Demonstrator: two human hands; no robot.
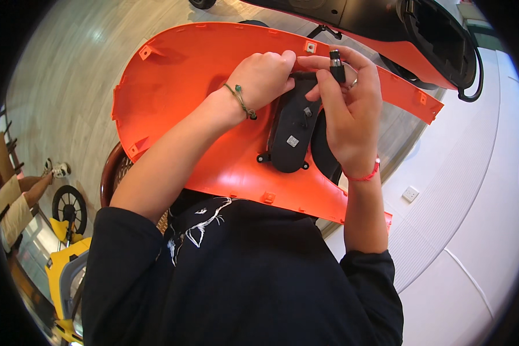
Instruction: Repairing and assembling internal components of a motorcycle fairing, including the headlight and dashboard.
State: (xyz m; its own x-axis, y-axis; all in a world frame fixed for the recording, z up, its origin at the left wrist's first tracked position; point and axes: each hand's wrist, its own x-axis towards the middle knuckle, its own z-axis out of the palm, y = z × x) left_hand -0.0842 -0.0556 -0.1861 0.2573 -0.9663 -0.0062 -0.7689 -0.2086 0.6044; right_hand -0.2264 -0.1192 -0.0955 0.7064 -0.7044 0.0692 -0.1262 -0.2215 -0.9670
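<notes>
An orange plastic shell [184, 69] lies across my lap, with an elongated black module [291, 127] fixed on its inside. My left hand [259, 81] is closed at the module's upper end, fingertips turned down; what they grip is hidden. My right hand [352, 109] holds a small black tool with a metal top [337, 66] upright between its fingers, its fingertips reaching toward the module's upper end beside my left hand.
A black-and-red vehicle body [375, 23] stands beyond the shell. At left are a yellow wheeled item [63, 259] and another person's legs [17, 207]. A wicker seat [115, 167] shows under the shell. A white wall socket [410, 194] is at right.
</notes>
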